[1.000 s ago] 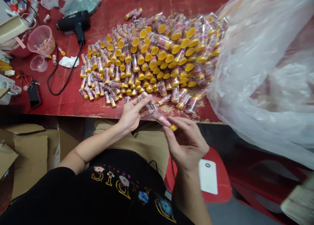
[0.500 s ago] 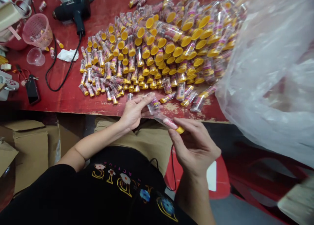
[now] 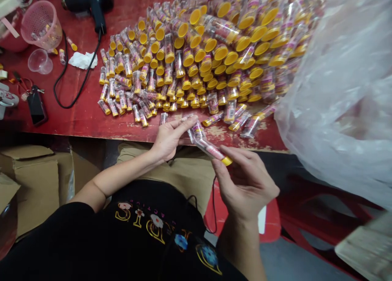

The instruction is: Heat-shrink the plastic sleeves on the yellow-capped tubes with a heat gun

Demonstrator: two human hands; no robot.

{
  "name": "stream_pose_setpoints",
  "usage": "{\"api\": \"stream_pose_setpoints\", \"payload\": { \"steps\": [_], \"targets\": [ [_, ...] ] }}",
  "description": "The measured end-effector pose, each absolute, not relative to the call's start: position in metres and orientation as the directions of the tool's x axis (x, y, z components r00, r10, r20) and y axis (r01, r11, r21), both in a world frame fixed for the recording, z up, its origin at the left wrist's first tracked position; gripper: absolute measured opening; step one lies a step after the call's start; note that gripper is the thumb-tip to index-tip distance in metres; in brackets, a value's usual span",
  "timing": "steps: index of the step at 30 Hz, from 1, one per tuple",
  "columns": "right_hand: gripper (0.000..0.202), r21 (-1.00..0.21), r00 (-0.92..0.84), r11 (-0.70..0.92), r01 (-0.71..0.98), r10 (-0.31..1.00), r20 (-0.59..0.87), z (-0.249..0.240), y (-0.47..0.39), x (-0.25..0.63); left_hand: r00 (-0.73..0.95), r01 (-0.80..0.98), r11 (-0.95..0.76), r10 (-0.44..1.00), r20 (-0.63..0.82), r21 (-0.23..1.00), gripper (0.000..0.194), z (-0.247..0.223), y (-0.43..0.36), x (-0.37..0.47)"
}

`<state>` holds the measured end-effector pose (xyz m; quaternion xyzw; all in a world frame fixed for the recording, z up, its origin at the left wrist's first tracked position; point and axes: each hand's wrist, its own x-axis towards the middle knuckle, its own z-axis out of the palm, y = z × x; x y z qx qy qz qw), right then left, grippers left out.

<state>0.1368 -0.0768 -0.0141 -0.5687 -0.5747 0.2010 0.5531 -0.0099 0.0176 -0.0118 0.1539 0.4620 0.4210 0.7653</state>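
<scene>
Right hand (image 3: pixel 246 181) pinches the yellow cap end of a clear tube (image 3: pixel 212 150) between thumb and fingertips. Tube's held over the worktop's near edge, right of that edge's middle; long axis slants, cap toward the right hand and body, clear end up-left toward the left hand (image 3: pixel 168 140). Left has thumb over fingers, nearly closed on a clear printed sleeve (image 3: pixel 197 130) that meets the tube's clear end. Pink-purple labels, print too small to read. One tube in the pile (image 3: pixel 190 64) shows a barcode. Shirt (image 3: pixel 137 244) has gold lettering, flowers partly covering it.
</scene>
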Motion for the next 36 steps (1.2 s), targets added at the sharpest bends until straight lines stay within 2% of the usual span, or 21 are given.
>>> {"api": "stream_pose_setpoints", "payload": {
  "steps": [3, 8, 13, 16, 18, 23, 29, 36],
  "targets": [
    [0.041, -0.810, 0.239, 0.273, 0.518, 0.863, 0.444, -0.014, -0.078, 0.136, 0.263, -0.488, 0.609, 0.786, -0.560, 0.625, 0.023, -0.011, 0.017, -0.011],
    [0.043, -0.708, 0.254, 0.329, 0.625, 0.771, 0.584, -0.023, -0.080, 0.130, 0.298, -0.519, 0.569, 0.820, -0.489, 0.638, 0.033, -0.012, 0.012, -0.012],
    [0.038, -0.801, 0.240, 0.294, 0.522, 0.850, 0.468, -0.033, -0.079, 0.117, 0.304, -0.545, 0.528, 0.848, -0.433, 0.651, 0.058, -0.019, 0.007, -0.011],
    [0.044, -0.826, 0.351, 0.248, 0.506, 0.815, 0.461, -0.037, -0.072, 0.113, 0.335, -0.503, 0.507, 0.861, -0.383, 0.700, 0.077, -0.022, 0.001, -0.008],
    [0.045, -0.815, 0.393, 0.257, 0.518, 0.776, 0.494, -0.039, -0.066, 0.115, 0.363, -0.468, 0.501, 0.860, -0.358, 0.728, 0.082, -0.024, -0.004, -0.006],
    [0.028, -0.750, 0.280, 0.295, 0.592, 0.798, 0.534, -0.036, -0.055, 0.122, 0.398, -0.436, 0.478, 0.863, -0.313, 0.763, 0.086, -0.026, -0.005, -0.007],
    [0.022, -0.732, 0.391, 0.276, 0.623, 0.701, 0.597, -0.034, -0.054, 0.116, 0.429, -0.433, 0.448, 0.866, -0.258, 0.782, 0.088, -0.026, -0.003, -0.007],
    [0.019, -0.753, 0.398, 0.246, 0.610, 0.726, 0.560, -0.034, -0.049, 0.114, 0.429, -0.420, 0.425, 0.872, -0.237, 0.802, 0.087, -0.032, -0.005, -0.002]
  ]
}}
